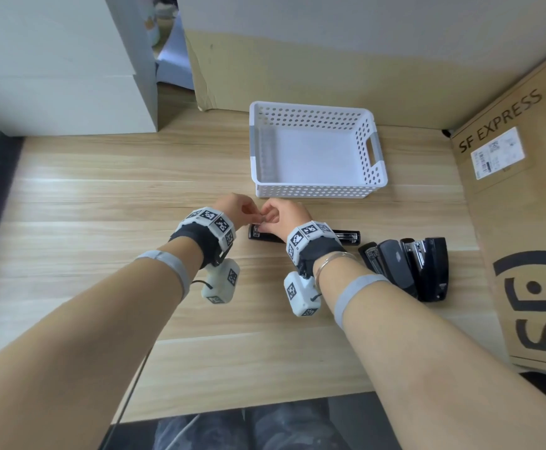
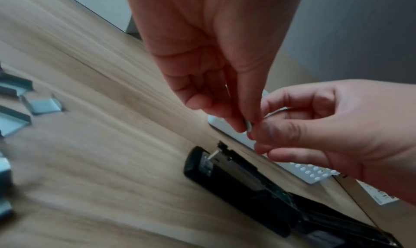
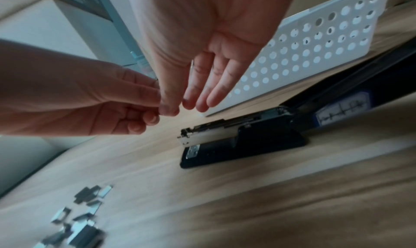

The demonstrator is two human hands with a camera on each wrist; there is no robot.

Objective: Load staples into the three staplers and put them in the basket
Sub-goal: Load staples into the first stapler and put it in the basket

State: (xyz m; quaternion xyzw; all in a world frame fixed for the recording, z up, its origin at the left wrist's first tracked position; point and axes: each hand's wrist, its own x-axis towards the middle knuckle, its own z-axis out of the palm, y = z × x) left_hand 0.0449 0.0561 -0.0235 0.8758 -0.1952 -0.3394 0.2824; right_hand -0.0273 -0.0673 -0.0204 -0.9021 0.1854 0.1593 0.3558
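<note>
From the head camera, both hands met above the wooden table (image 1: 102,190), just in front of the white basket (image 1: 317,190). The left hand (image 1: 236,209) and the right hand (image 1: 284,216) had their fingertips pressed together, pinching something too small to make out here. Under them lay an opened black stapler (image 1: 346,237), flat and spread along the table. 2 more black staplers (image 1: 418,267) sat side by side to its right, near a cardboard box (image 1: 525,222) printed with SF EXPRESS. The basket held nothing that showed.

In the left wrist view, the left hand (image 2: 209,56) reached down with thumb and forefinger closed on a small grey strip of staples (image 2: 248,125), and the right hand (image 2: 326,127) pinched the same strip from the other side. The opened stapler (image 2: 236,179) lay just below (its metal channel facing up). Loose staple strips (image 2: 41,105) lay scattered on the table well to the left.

In the right wrist view, the right hand (image 3: 202,47) pinched with thumb and forefinger while its other 3 fingers hung straight. The left hand (image 3: 90,100) met it fingertip to fingertip. The stapler (image 3: 243,141) rested beneath, beside the basket (image 3: 315,47), and more staple pieces (image 3: 83,216) lay nearer the camera.
</note>
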